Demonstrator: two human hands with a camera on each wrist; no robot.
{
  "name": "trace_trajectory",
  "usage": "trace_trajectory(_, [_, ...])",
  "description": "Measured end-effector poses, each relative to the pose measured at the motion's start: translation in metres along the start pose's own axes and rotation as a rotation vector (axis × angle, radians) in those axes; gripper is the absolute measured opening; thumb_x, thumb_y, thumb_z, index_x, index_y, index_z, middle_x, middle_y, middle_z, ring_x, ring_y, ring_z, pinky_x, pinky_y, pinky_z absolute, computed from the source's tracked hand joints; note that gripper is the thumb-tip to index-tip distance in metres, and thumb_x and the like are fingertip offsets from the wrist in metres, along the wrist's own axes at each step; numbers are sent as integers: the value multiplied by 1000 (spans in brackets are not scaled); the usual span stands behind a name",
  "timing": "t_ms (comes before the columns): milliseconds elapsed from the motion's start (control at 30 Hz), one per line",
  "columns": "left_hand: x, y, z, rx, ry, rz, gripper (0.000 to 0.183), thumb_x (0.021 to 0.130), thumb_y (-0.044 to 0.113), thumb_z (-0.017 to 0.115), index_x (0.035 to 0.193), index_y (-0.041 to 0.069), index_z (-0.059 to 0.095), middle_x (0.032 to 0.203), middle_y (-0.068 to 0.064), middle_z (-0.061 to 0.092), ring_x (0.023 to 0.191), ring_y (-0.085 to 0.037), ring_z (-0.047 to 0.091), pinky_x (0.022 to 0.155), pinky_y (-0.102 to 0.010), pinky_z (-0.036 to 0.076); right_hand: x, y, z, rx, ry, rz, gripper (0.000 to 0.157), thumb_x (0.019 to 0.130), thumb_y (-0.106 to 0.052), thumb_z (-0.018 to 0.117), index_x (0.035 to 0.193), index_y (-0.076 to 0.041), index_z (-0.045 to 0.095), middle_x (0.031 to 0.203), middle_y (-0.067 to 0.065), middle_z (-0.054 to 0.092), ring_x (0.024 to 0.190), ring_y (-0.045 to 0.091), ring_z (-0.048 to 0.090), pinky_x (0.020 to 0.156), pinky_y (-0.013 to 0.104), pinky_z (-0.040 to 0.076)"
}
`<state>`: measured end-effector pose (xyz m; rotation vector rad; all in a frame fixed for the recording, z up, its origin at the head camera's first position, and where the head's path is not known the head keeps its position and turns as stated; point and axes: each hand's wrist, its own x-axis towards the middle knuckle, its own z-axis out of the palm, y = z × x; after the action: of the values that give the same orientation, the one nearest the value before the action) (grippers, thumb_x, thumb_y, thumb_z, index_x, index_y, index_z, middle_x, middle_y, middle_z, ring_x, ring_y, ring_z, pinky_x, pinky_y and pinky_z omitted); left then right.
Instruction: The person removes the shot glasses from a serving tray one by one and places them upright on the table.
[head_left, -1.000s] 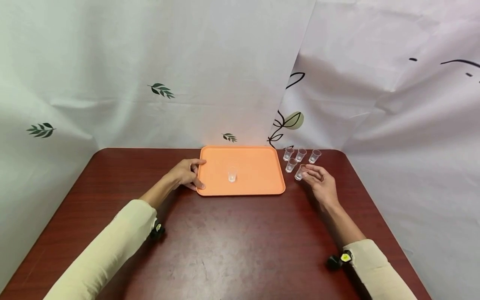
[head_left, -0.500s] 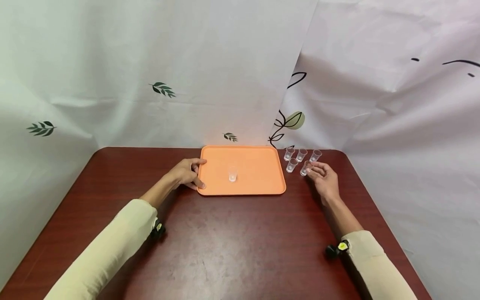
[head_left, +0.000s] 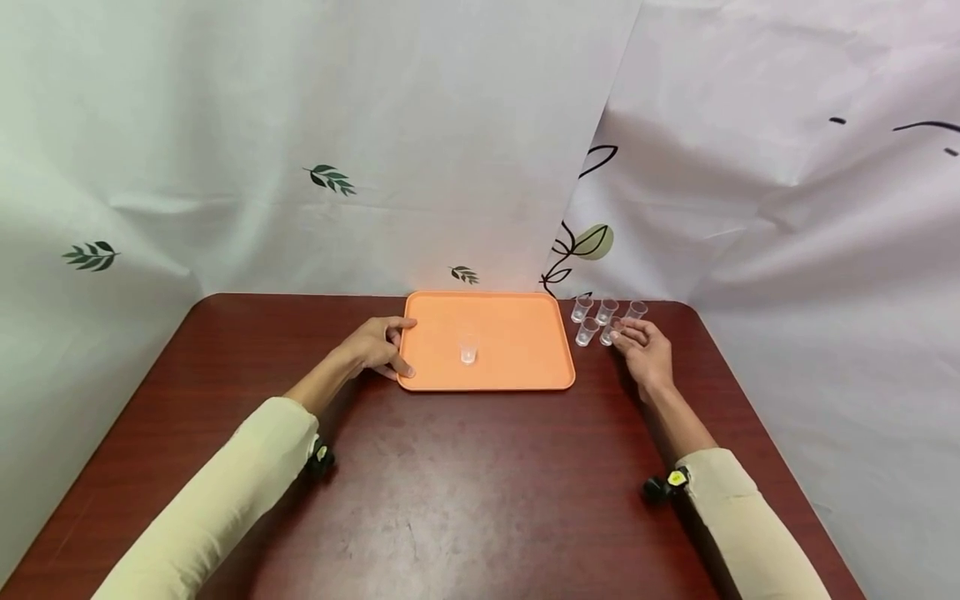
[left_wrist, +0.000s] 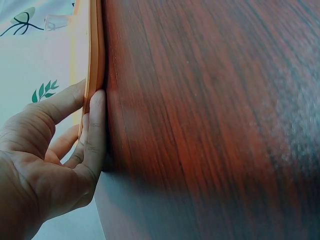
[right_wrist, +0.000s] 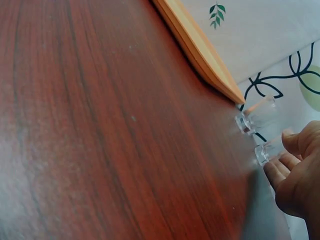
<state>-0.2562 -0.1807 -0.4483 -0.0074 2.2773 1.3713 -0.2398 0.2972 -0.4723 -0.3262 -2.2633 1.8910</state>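
Note:
At the left end of the orange tray [head_left: 517, 346], my left hand [head_left: 372, 344] grips the rim. In the left wrist view, its fingers pinch the tray's edge [left_wrist: 95, 55] from both sides. A small clear plastic cup [head_left: 468, 354] stands upright on the tray. Just beyond the tray's right end, my right hand [head_left: 648, 357] pinches another clear cup [right_wrist: 262, 153] between thumb and fingers, its base at the tabletop. Beside it stands a matching cup [head_left: 587, 335], with several more behind, including a back-left cup [head_left: 581, 312]. My right fingers partly hide the held cup.
The dark red-brown wooden table [head_left: 465, 492] has rounded far corners. Pale fabric [head_left: 360, 125] with leaf prints hangs close behind its far edge and along both sides. The tray lies against the far edge.
My right hand has shifted the pinched cup away from me and slightly right, bringing it level with the cup beside it. My left hand stays at the tray; the view has shifted slightly.

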Motion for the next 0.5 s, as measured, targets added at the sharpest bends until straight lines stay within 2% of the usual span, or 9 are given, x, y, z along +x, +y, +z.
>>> trace_trajectory(133, [1,0,1,-3,2,7,110,79,-16,95,174,9,45,104,-8,43,74,-14,57,67,-31,71,1,3,0,-10,-1,-5,53,109,-5,74,157,7,56,159,32,62,99,-16,68,94,3,57])
trace_trajectory(333, [-1,1,0,-7,4,5,110,79,-16,95,174,8,45,104,-8,44,74,-14,58,67,-32,72,1,5,1,-18,2,-18,53,109,-6,75,157,7,57,158,31,63,102,-13,68,95,3,56])
trace_trajectory(400, [-1,1,0,-5,1,6,110,79,-15,95,174,8,45,104,-8,44,75,-14,57,68,-32,72,-1,4,1,-34,8,-15,54,109,-6,75,158,6,57,158,30,63,109,-8,69,95,2,56])
trace_trajectory(500, [-1,1,-1,-1,-2,7,110,79,-14,95,174,8,44,104,-8,43,76,-14,56,69,-33,72,-4,3,-1,-62,18,0,58,108,-5,76,161,3,55,161,27,62,128,11,72,95,2,56])
